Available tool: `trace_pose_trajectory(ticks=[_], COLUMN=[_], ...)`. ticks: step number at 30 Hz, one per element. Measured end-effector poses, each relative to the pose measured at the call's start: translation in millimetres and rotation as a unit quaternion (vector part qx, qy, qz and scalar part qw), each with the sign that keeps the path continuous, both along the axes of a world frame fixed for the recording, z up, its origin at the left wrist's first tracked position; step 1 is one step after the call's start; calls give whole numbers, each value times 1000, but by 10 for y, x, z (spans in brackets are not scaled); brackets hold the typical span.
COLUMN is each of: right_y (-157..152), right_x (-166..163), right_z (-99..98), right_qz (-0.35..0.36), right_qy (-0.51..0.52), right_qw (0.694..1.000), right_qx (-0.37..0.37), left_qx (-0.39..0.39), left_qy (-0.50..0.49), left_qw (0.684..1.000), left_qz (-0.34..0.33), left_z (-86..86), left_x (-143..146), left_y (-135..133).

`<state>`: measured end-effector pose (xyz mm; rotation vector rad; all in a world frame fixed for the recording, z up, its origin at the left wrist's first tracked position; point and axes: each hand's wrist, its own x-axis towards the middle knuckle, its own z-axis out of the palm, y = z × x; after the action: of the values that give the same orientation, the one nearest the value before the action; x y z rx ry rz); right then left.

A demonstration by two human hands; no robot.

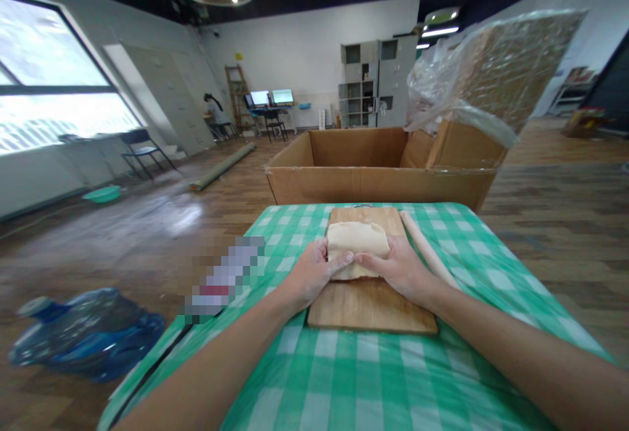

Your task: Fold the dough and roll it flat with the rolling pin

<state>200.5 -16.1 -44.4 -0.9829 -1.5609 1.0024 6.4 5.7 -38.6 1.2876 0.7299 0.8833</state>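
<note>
A pale, folded slab of dough [358,240] lies on a wooden cutting board [372,306]. My left hand [319,267] grips its left side, thumb laid across the near part and fingers around the edge. From the other side my right hand [400,266] holds it the same way, its thumb almost meeting the left one. White flour dusts my fingers. Some fingertips are hidden behind the dough. A wooden rolling pin [427,247] rests just right of the board, partly covered by my right forearm.
A green-and-white checked cloth [314,378] covers the table. A blurred-out flat object [226,280] with a black cord lies at the left edge. Behind stands a large cardboard box [378,182]. A blue water jug [93,333] is on the floor. Someone [216,113] sits far back.
</note>
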Motion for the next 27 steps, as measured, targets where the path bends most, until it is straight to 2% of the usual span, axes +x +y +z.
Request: trace_pose_trajectory(ticks=[3,6,12,19,27], right_y=[3,-2,-30,-6,-35], right_x=[3,4,-10,0,-21], right_z=[-6,4,48,-38,42], right_qz=[-11,-7,54,38,38], right_qy=[19,17,33,23,32], right_qw=[999,999,994,993,987], right_qx=[-23,-36,-94,-113,-150], left_qx=[-25,4,37,29,28], left_qy=[4,25,54,68,40], left_qw=[1000,1000,998,997,994], left_qz=[-18,6,18,15,96], left_z=[39,65,47,69,26], left_x=[-7,-4,-40,-48,-23], left_y=[-28,-47,-14,7,40])
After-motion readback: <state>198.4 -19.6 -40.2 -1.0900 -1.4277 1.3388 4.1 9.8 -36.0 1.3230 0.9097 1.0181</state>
